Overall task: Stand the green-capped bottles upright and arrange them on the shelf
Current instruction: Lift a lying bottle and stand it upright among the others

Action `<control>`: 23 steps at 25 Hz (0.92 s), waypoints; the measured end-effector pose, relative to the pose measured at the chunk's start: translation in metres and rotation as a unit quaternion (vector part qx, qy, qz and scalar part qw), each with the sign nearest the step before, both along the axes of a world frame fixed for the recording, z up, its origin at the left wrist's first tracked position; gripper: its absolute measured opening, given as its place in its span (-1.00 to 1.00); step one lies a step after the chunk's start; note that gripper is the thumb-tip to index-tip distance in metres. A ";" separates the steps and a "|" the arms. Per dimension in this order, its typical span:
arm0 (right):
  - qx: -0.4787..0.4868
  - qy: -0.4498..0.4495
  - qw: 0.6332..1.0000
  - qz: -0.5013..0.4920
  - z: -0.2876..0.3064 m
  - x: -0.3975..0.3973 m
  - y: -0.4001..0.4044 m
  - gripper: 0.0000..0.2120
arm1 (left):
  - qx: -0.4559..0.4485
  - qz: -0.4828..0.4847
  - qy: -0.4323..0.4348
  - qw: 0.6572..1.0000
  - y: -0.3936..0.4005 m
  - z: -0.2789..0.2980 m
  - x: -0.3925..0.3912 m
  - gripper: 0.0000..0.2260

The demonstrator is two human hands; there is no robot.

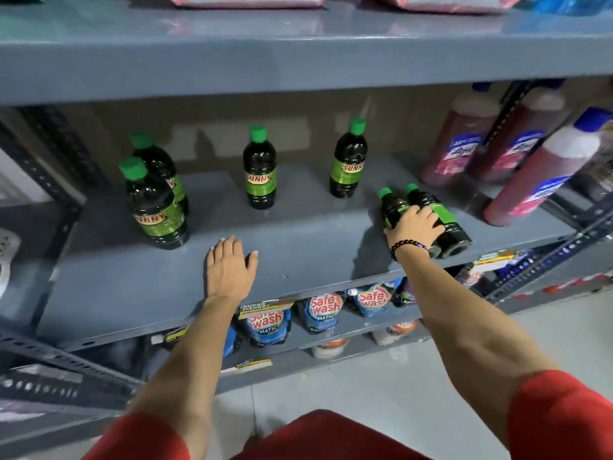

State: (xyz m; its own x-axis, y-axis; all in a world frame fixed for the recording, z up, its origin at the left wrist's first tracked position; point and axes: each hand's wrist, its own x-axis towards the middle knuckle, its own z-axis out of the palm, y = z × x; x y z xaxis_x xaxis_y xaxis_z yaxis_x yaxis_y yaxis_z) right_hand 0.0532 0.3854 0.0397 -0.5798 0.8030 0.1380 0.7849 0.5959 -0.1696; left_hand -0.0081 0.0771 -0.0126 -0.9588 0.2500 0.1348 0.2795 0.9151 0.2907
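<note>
Several dark bottles with green caps and green SUNNY labels are on the grey shelf (298, 247). Two stand close together at the left (156, 207), one behind the other. One stands in the middle (260, 171), another right of it (348, 164). Two more lie on their sides at the right front (444, 220), caps pointing toward the back. My right hand (414, 227) is closed over these lying bottles from above. My left hand (229, 267) rests flat on the shelf, fingers apart, holding nothing.
Tall pink-red bottles with blue caps (464, 137) stand and lean at the right end of the shelf. A shelf board (298, 54) hangs above. Safe Wash pouches (321, 310) fill the shelf below. Slotted metal uprights (49, 167) flank the bay.
</note>
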 end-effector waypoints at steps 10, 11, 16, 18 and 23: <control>-0.221 0.419 0.879 0.058 0.026 -0.020 -0.078 -0.52 | 0.039 0.022 0.006 0.999 -0.017 0.008 0.007 -0.61; -0.269 0.429 0.857 0.098 0.031 -0.030 -0.090 -0.57 | 0.038 0.029 0.009 0.999 -0.024 0.008 0.006 -0.61; -0.422 0.379 0.791 0.230 0.033 -0.070 -0.147 -0.61 | 0.042 0.072 0.006 0.997 -0.041 0.006 0.007 -0.62; -0.448 0.360 0.782 0.239 0.023 -0.076 -0.162 -0.58 | 0.037 0.072 0.004 0.997 -0.041 0.006 0.007 -0.63; -0.481 0.323 0.770 0.267 0.009 -0.080 -0.164 -0.56 | 0.032 0.072 0.009 0.997 -0.043 0.005 0.005 -0.65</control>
State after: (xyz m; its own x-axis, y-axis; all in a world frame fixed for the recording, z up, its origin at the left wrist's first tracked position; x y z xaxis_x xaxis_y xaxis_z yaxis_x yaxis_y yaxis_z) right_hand -0.0267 0.2216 0.0490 -0.9224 0.3854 0.0267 0.0378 0.1588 -0.9866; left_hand -0.0031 0.0342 -0.0078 -0.9815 0.1005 0.1628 0.1521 0.9261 0.3453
